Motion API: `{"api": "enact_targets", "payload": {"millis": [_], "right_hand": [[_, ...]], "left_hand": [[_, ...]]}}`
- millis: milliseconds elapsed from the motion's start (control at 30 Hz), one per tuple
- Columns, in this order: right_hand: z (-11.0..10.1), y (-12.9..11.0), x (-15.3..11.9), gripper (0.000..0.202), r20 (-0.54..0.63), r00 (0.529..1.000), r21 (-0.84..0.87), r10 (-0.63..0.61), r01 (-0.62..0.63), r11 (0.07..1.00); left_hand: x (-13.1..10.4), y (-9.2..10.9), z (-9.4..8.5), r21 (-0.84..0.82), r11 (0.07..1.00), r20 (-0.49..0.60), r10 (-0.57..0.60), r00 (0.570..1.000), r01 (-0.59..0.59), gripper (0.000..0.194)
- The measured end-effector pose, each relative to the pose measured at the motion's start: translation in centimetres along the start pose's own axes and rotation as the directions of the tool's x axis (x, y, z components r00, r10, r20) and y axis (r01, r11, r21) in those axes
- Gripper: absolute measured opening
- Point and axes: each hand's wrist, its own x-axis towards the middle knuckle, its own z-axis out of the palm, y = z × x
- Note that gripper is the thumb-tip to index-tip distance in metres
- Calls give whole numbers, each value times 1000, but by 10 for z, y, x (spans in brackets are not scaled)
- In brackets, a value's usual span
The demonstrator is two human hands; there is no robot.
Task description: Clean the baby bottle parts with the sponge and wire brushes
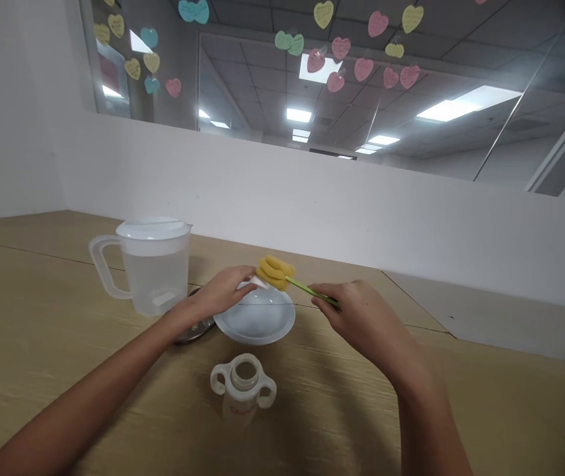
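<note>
Left hand: the left hand (pixel 225 289) reaches over the near rim of a white bowl (pixel 255 317), fingertips pinched on a small white piece (pixel 256 282) held against the yellow sponge head (pixel 275 271) of a brush.
Right hand: the right hand (pixel 356 317) grips the thin green handle (pixel 309 291) of the sponge brush, which slants up and left over the bowl.
Bowl: sits on the wooden worktop (pixel 39 344), between the two hands, beneath the sponge.
Jug: a clear lidded jug (pixel 150 268) holding water stands upright to the left of the bowl, close behind the left wrist.
Bottle: an open baby bottle (pixel 243 390) with two side handles stands upright in front of the bowl, apart from both hands.
Backdrop: a white partition (pixel 361 205), with heart-shaped notes (pixel 364 67) stuck on the glass above.
</note>
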Motion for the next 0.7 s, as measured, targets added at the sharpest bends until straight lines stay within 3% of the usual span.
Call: {"api": "enact_targets", "payload": {"millis": [133,233,533,700], "right_hand": [[-1,0,0,24,-32,999,28,6,-5,1000],[-3,0,-1,24,-52,999,62,2,2,998],[-8,-4,-4,21,-109,993,150,-50,66,986],[-9,-8,-5,20,-124,991,176,-40,62,982]], "left_hand": [[-3,5,-15,-348,935,-3,-74,997,68,43],[-2,3,-18,-500,858,-6,-139,990,118,48],[-2,8,-19,-641,768,-250,-198,948,-9,52],[-3,15,-19,-663,747,-293,-199,935,-48,62]]}}
